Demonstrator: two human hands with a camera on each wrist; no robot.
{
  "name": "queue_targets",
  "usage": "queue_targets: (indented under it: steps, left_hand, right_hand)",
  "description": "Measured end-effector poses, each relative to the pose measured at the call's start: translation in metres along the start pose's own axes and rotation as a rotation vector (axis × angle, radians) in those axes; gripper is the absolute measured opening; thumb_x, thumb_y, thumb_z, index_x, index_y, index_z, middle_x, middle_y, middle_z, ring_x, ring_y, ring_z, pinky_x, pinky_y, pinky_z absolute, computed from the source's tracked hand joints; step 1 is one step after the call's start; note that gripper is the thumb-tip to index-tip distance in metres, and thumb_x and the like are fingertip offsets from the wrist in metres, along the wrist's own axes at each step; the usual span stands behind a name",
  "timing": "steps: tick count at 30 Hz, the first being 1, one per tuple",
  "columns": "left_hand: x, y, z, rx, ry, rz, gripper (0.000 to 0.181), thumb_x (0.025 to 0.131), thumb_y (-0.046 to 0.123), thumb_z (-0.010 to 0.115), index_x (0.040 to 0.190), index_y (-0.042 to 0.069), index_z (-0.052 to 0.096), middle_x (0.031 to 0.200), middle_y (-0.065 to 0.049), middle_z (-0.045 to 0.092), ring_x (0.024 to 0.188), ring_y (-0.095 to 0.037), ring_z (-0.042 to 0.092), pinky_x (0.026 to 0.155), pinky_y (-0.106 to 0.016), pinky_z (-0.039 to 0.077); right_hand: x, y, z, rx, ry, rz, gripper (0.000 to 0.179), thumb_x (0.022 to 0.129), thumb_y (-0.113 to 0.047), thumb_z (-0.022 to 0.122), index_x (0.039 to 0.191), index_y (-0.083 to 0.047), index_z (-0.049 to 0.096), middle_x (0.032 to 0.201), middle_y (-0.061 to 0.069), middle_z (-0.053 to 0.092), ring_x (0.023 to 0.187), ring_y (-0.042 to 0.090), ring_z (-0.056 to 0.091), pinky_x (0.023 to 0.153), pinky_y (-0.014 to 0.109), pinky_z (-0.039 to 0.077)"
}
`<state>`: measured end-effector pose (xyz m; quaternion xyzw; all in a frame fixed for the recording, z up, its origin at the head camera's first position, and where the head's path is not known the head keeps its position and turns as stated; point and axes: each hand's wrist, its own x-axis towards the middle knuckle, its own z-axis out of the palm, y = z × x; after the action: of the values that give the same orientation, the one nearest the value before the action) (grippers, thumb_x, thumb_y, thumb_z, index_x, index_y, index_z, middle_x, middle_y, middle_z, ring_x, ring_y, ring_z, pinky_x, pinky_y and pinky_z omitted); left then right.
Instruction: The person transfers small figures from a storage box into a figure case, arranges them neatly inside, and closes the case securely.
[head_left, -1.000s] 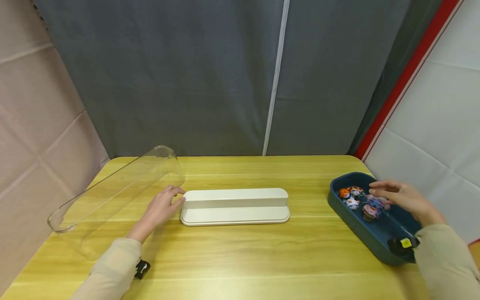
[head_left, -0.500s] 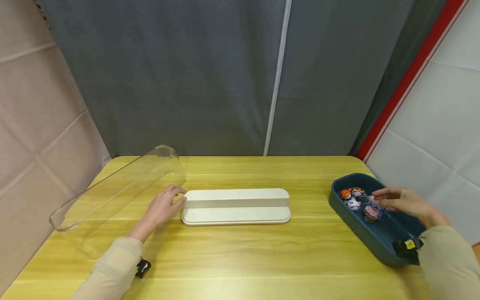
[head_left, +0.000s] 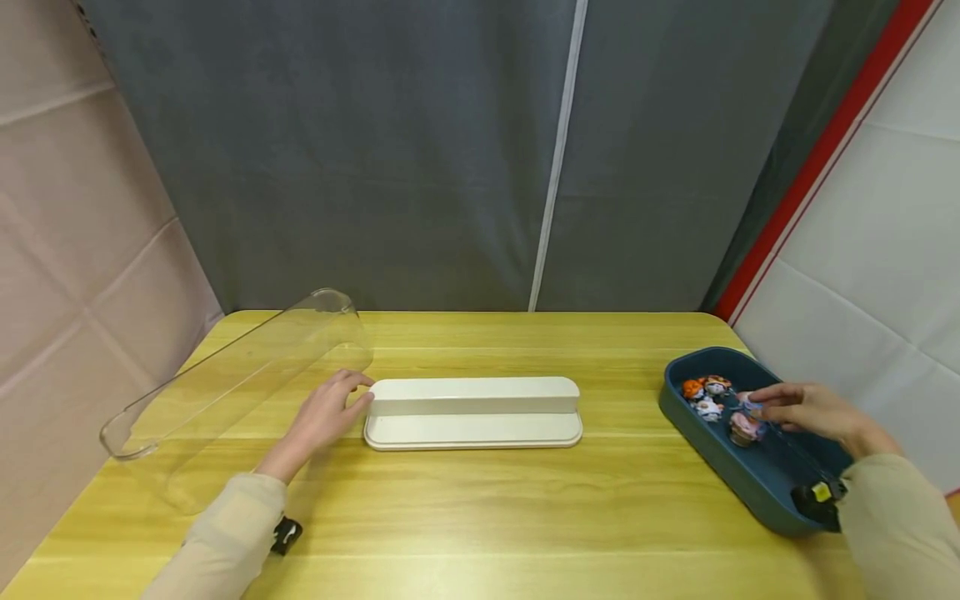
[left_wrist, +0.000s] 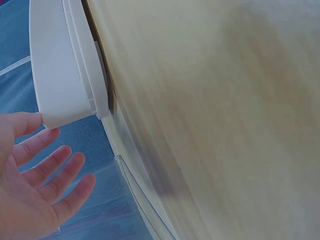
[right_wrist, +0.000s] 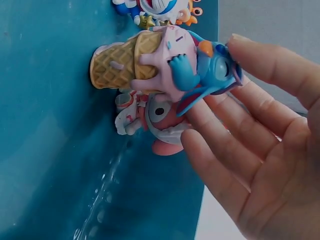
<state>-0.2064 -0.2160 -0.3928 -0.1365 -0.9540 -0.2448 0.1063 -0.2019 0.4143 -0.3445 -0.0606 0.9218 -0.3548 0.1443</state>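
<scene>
A white base (head_left: 472, 417) with a raised step lies in the middle of the wooden table. My left hand (head_left: 325, 414) rests at its left end, thumb and index fingertip touching the corner, other fingers loosely spread in the left wrist view. On the right, my right hand (head_left: 813, 414) reaches into a dark blue tray (head_left: 727, 475). Its thumb and fingers surround the blue head of an ice-cream-cone figurine (right_wrist: 150, 62), which stands upright on the tray floor. A pink figurine (right_wrist: 167, 122) is close behind it, partly hidden by it and the fingers.
More small figurines (head_left: 705, 398) sit at the tray's far left corner. A clear curved cover (head_left: 240, 383) lies slanted on the left, just beyond my left forearm. A grey curtain (head_left: 420, 167) hangs behind the table; pale panels flank both sides.
My right hand has lowered slightly and its fingers have drawn in around the cone figurine's head. The view has shifted a little; the left hand and base have stayed put.
</scene>
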Motion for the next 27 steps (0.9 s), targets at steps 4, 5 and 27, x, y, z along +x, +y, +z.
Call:
queue_targets:
  steps: [4,5,27]
  left_hand:
    - [0.0003,-0.0005,0.0003,0.003,0.001,0.002,0.023,0.087,0.019,0.056,0.104,0.005,0.061,0.112,-0.017,0.052,0.095,-0.034,0.052,0.075,-0.049,0.043]
    - [0.0003,-0.0005,0.0004,0.003,0.000,0.003,0.023,0.087,0.019,0.056,0.104,0.005,0.061,0.112,-0.017,0.052,0.095,-0.034,0.052,0.075,-0.049,0.043]
    - [-0.0010,0.0007,-0.0007,-0.004,0.001,0.002,0.024,0.088,0.020,0.055,0.105,0.005,0.060,0.111,-0.017,0.052,0.093,-0.032,0.053,0.072,-0.048,0.044]
  right_hand:
    - [0.0010,0.0016,0.0006,-0.011,-0.011,0.005,0.045,0.086,-0.018,0.058,0.113,0.017,0.047,0.103,0.019,0.056,0.078,0.004,0.053,0.068,0.030,0.049]
    - [0.0013,0.0020,0.0005,-0.018,-0.012,0.016,0.046,0.086,-0.018,0.058,0.112,0.017,0.047,0.102,0.017,0.057,0.077,0.005,0.053,0.068,0.030,0.049]
    - [-0.0005,0.0050,0.0040,-0.103,0.020,-0.005,0.044,0.085,-0.019,0.059,0.109,0.016,0.049,0.095,0.015,0.058,0.075,0.015,0.056,0.064,0.027,0.049]
